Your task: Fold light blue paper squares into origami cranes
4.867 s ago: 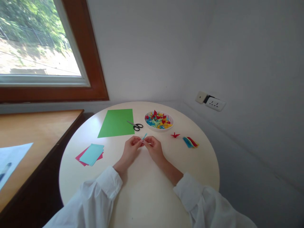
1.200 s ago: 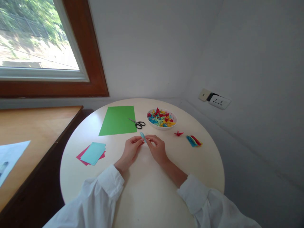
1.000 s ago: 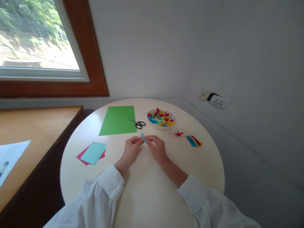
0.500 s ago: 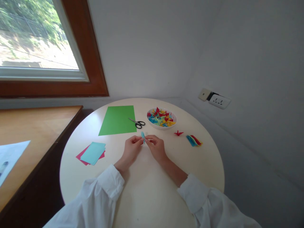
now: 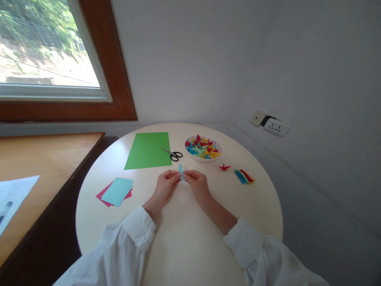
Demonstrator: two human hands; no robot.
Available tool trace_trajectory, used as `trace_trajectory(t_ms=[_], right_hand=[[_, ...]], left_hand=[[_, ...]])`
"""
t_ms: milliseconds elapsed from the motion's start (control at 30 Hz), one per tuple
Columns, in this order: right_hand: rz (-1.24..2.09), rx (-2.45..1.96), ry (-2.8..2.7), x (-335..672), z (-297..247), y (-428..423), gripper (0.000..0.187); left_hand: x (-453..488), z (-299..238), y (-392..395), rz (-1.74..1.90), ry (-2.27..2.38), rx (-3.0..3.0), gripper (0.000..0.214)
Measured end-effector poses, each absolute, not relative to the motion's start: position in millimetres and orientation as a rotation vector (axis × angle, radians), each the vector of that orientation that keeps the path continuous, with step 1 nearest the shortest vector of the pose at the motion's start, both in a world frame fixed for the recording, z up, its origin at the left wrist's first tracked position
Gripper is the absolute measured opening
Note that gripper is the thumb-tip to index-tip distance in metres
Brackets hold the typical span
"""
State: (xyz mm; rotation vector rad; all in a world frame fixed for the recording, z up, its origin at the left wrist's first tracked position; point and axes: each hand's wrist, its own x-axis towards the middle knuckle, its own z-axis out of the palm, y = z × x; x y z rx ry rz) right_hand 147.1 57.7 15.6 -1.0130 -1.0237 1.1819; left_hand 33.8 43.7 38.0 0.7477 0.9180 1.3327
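Note:
A small light-blue folded paper (image 5: 181, 172) stands upright between my two hands, over the middle of the round table. My left hand (image 5: 166, 185) pinches it from the left with thumb and fingertips. From the other side my right hand (image 5: 195, 182) pinches it too, so both hands are closed on it. Its exact shape is partly covered by the fingertips. Just beyond my hands lie scissors (image 5: 174, 155) with black handles, their blades over the edge of a green paper sheet (image 5: 148, 150). A red paper crane (image 5: 224, 167) rests right of my right hand.
A white bowl (image 5: 203, 160) full of colourful paper cranes stands at the back. Several coloured strips (image 5: 244, 176) lie at the right. Light-blue paper (image 5: 117, 192) overlaps pink paper (image 5: 102, 197) on the left. A wooden desk (image 5: 59, 155) adjoins the white round table (image 5: 193, 246).
The light-blue folded paper has turned slightly between my fingertips and shows more of its side. Both hands stay in nearly the same place, still pinching it. The view has shifted very slightly.

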Motion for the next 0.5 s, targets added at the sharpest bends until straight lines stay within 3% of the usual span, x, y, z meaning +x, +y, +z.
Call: trace_trajectory(t_ms=[500], right_hand=[[1.375, -0.951, -0.861, 146.9, 16.0, 58.8, 0.013]], left_hand=[[33.1, 37.5, 44.5, 1.300, 0.878, 0.808, 0.030]])
